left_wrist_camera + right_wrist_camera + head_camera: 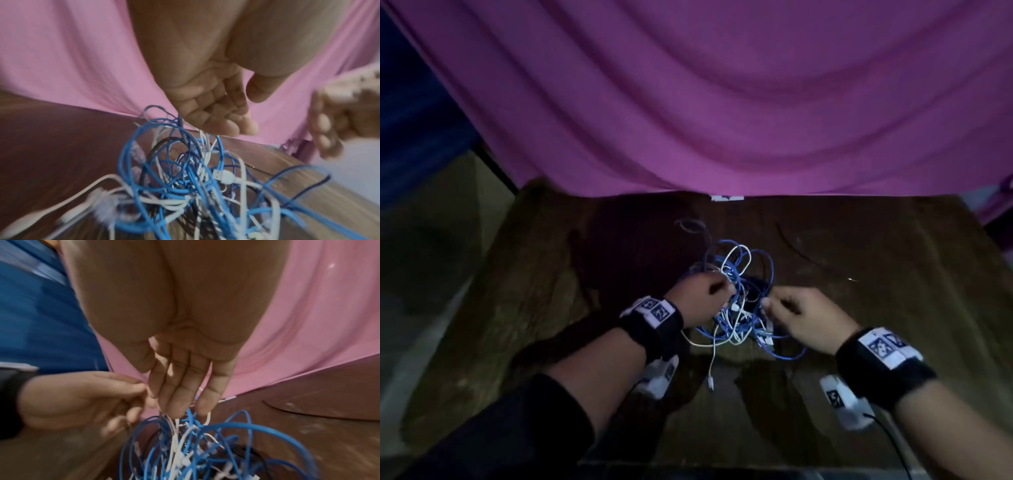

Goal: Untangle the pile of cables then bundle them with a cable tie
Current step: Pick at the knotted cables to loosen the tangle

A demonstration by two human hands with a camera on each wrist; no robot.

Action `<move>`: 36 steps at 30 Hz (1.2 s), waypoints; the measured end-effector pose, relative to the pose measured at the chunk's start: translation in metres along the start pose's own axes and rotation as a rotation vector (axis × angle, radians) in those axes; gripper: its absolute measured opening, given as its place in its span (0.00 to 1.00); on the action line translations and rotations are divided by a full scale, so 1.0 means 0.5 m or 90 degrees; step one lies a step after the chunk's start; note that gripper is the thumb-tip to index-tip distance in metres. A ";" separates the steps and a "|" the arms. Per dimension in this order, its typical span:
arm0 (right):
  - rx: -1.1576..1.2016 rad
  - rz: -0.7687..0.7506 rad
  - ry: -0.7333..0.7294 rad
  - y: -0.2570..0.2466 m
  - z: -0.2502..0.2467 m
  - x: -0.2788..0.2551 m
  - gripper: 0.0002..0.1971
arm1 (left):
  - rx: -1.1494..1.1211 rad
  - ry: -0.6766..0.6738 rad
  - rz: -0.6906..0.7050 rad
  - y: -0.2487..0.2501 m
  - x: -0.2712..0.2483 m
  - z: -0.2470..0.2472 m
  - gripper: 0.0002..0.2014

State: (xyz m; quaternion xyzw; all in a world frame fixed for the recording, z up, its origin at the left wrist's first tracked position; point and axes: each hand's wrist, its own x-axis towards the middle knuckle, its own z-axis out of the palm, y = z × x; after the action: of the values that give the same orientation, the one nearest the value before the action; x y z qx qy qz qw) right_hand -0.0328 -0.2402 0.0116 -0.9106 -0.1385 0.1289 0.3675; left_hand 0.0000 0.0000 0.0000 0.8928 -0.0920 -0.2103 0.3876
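Both wrists sit nearest. Left hand (700, 298) on the left edge of the cable pile (736, 301), fingers curled, grip unclear. Pile's mid wooden table (893, 274). Right hand (799, 317) at its right edge, fingers straight, loose.

Setting: improvised indoor work corner, probably domestic; exact type cannot be told. Evidence: worn dark wooden table (893, 308) with scuffed, stained top; pink cloth backdrop (722, 102) hung in loose folds behind the table's far edge; blue surface (410, 102) at left; dim lighting.
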 end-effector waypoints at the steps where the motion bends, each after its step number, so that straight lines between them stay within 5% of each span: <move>1: -0.004 -0.021 -0.005 0.005 0.003 0.016 0.17 | 0.033 0.006 0.022 -0.006 0.018 0.000 0.15; 9: -0.087 -0.140 -0.060 0.091 0.091 0.076 0.11 | 0.282 -0.011 0.197 -0.121 0.068 0.040 0.12; 20: -0.165 -0.197 -0.037 0.116 0.141 0.040 0.11 | 0.346 0.138 0.472 -0.188 -0.023 0.061 0.12; 29: -0.309 -0.282 0.129 0.023 0.182 -0.034 0.09 | 0.326 0.406 0.238 -0.277 -0.115 -0.024 0.07; 36: -0.374 -0.257 -0.057 0.011 0.284 -0.002 0.03 | 0.281 0.294 0.004 -0.347 -0.130 0.012 0.05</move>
State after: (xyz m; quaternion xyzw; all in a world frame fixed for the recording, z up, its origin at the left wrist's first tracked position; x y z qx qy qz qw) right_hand -0.0807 -0.1543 -0.0909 -0.9251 -0.3625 0.0482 0.1018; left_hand -0.0605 0.1356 -0.1108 0.9791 -0.0477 0.0242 0.1961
